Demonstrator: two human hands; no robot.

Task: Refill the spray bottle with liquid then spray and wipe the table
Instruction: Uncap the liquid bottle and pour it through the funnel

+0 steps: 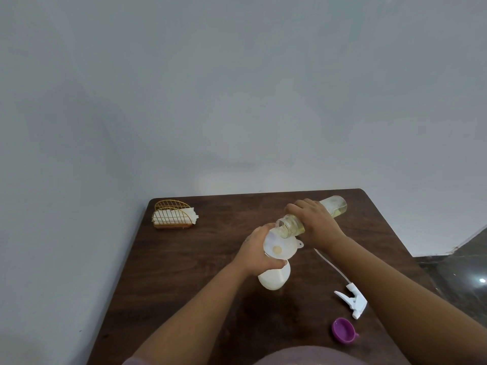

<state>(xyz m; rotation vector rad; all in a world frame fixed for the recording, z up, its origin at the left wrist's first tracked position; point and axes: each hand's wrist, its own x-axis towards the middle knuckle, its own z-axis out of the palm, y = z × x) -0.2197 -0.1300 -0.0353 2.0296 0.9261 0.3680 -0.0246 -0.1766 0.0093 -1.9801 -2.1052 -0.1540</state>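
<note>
The right hand (317,222) is wrapping its grip around a clear refill bottle (334,209), tipping it nearly level so its open mouth is hanging over a white funnel (280,247); pale yellow liquid is sitting inside the bottle and pooling in the funnel's throat. The left hand (257,252) is closing its grip on the funnel's rim and the neck of the white spray bottle (274,277), which is standing mid-tabletop. The dark wooden tabletop (184,272) is meeting a grey wall. A wire napkin holder (172,216), the detached spray head (351,301) and a purple cap (344,330) are lying apart.
</note>
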